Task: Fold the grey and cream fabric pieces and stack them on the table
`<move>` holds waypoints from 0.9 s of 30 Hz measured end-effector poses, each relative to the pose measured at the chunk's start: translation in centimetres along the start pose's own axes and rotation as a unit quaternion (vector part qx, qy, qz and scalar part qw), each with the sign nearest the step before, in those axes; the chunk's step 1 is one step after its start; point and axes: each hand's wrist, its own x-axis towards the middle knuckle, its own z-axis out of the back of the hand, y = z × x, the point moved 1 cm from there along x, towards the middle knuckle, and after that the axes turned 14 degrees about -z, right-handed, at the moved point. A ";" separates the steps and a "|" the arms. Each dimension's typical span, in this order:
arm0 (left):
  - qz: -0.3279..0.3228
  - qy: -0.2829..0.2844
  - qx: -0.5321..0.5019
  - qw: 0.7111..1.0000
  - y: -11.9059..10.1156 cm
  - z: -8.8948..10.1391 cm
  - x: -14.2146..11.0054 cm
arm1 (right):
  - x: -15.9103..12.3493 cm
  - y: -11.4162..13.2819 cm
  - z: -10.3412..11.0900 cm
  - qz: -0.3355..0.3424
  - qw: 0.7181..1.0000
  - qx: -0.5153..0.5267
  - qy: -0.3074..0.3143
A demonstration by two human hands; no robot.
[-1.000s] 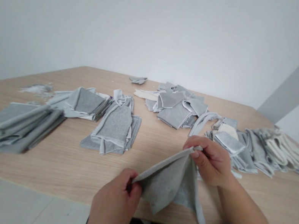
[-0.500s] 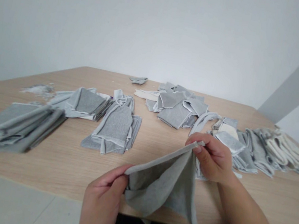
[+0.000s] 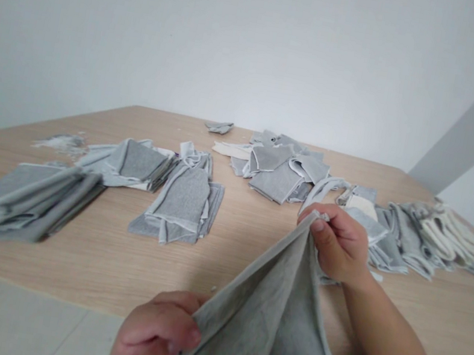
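A piece of grey fabric [image 3: 255, 309] with a folded, seamed edge hangs between my two hands, above the table's front edge. My right hand [image 3: 338, 241] pinches its upper corner between thumb and fingers. Lower down, my left hand [image 3: 158, 335] grips the other end of the same edge, thumb on the near side. The cloth slopes from upper right to lower left, and a narrow strip of it dangles to the right. Its lowest part runs out of the picture.
On the wooden table [image 3: 111, 265] lie folded grey cloths [image 3: 22, 201] at left, another stack [image 3: 182, 198] nearer the middle, a loose heap [image 3: 279, 172] at the back, and grey and cream pieces [image 3: 419, 234] at right. White scraps [image 3: 62, 143] lie at far left.
My left hand has moved down and slightly left, stretching the fabric's edge into a steeper slope. My right hand keeps its pinch, slightly higher than before.
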 end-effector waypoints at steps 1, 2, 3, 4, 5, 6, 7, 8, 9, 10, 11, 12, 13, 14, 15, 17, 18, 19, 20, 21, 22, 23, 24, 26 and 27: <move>-0.029 0.014 -0.025 0.999 -0.1 0.1 0.3 | 0.0 -0.1 0.0 -0.003 1.000 0.001 -0.006; -0.065 0.041 -0.045 0.996 -0.4 0.1 0.7 | 0.0 -0.1 0.1 -0.005 1.000 0.004 -0.013; -0.104 0.082 -0.032 0.991 -0.7 0.0 1.0 | 0.0 -0.2 0.2 -0.007 1.000 0.008 -0.019; -0.141 0.130 -0.009 0.981 -0.9 -0.1 1.4 | 0.0 -0.2 0.3 -0.007 1.000 0.012 -0.025; -0.173 0.167 0.019 0.970 -1.2 -0.3 1.6 | 0.0 -0.3 0.4 -0.006 0.999 0.017 -0.030; -0.200 0.194 0.045 0.959 -1.4 -0.5 1.9 | 0.0 -0.3 0.4 -0.005 0.999 0.020 -0.033; -0.226 0.205 0.067 0.950 -1.5 -0.7 2.1 | 0.1 -0.3 0.5 -0.005 0.999 0.021 -0.035; -0.249 0.204 0.087 0.943 -1.5 -0.9 2.2 | 0.1 -0.3 0.5 -0.004 0.999 0.019 -0.037; -0.273 0.199 0.104 0.936 -1.5 -1.1 2.3 | 0.1 -0.3 0.5 -0.003 0.999 0.016 -0.039; -0.292 0.193 0.118 0.929 -1.4 -1.2 2.4 | 0.1 -0.3 0.5 -0.002 0.999 0.014 -0.040; -0.305 0.188 0.130 0.924 -1.2 -1.4 2.4 | 0.1 -0.3 0.5 0.000 0.999 0.011 -0.041; -0.314 0.186 0.140 0.920 -1.1 -1.5 2.4 | 0.1 -0.3 0.5 0.002 0.999 0.010 -0.042; -0.317 0.187 0.151 0.917 -0.9 -1.6 2.3 | 0.2 -0.3 0.5 0.004 0.999 0.010 -0.043; -0.314 0.195 0.165 0.915 -0.8 -1.7 2.3 | 0.2 -0.3 0.5 0.006 0.999 0.009 -0.043; -0.310 0.205 0.178 0.911 -0.6 -1.7 2.3 | 0.2 -0.3 0.5 0.008 0.999 0.008 -0.043; -0.294 0.233 0.207 0.904 -0.3 -1.8 2.2 | 0.2 -0.3 0.5 0.011 0.999 0.005 -0.043; -0.283 0.246 0.222 0.900 -0.2 -1.8 2.2 | 0.2 -0.2 0.6 0.012 0.999 0.002 -0.044; -0.270 0.259 0.235 0.897 -0.1 -1.9 2.2 | 0.2 -0.2 0.6 0.015 0.999 -0.002 -0.043; -0.259 0.270 0.247 0.894 0.0 -1.9 2.3 | 0.2 -0.1 0.6 0.016 0.999 -0.004 -0.042; -0.248 0.278 0.257 0.892 0.1 -2.0 2.3 | 0.2 0.0 0.6 0.018 0.999 -0.006 -0.039; -0.237 0.286 0.265 0.890 0.2 -2.0 2.3 | 0.2 0.0 0.5 0.020 0.999 -0.007 -0.035; -0.226 0.294 0.271 0.888 0.3 -2.1 2.3 | 0.2 0.0 0.5 0.021 0.999 -0.009 -0.031; -0.214 0.302 0.276 0.887 0.4 -2.1 2.3 | 0.2 0.1 0.5 0.022 0.999 -0.009 -0.027; -0.184 0.316 0.288 0.885 0.4 -2.1 2.3 | 0.2 0.0 0.5 0.023 0.999 -0.011 -0.020; -0.168 0.323 0.294 0.884 0.4 -2.1 2.3 | 0.2 0.0 0.5 0.023 0.999 -0.012 -0.019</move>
